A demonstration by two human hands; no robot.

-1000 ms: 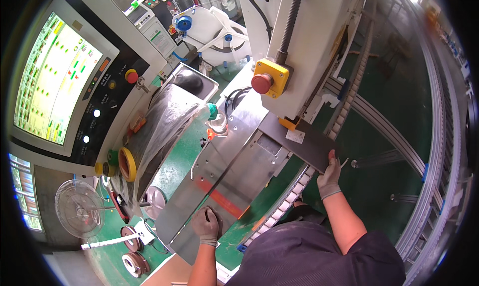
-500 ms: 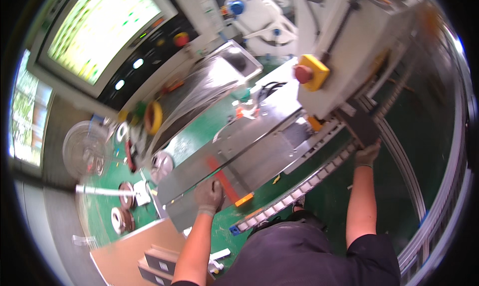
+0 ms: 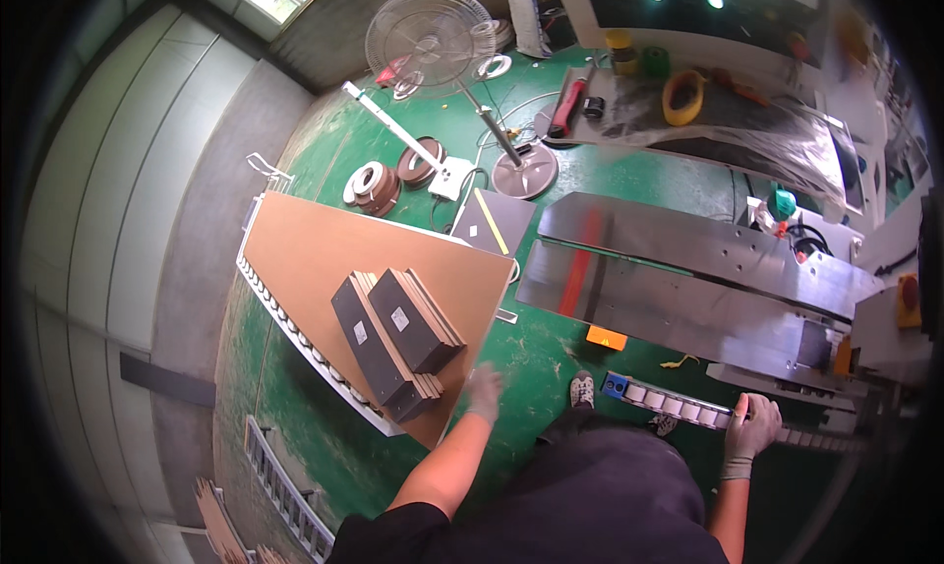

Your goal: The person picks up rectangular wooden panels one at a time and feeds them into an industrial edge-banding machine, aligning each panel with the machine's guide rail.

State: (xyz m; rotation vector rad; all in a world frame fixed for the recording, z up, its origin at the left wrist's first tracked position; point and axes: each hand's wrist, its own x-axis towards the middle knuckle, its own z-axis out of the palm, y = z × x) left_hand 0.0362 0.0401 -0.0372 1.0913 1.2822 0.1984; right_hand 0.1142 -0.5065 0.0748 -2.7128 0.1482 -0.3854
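Note:
My left hand, in a grey work glove, is beside the near right edge of a brown board. Motion smears its fingers. Closest to it on that board lie two stacks of narrow panels, a right stack and a left stack, with dark top faces and brown edges. My right hand, gloved too, is over a roller rail with a blue end cap. Its thumb and fingers are apart and loosely bent, with nothing visible in them. Whether it touches the rollers is unclear.
A metal machine table with a red strip and an orange block stands ahead right. A standing fan, its round base and brown edging rolls are farther off. White rollers line the board's left side.
The view has swung left toward the panel stacks. My left hand has left the metal table for the brown board's edge. The dark panel my right hand held is out of its grasp.

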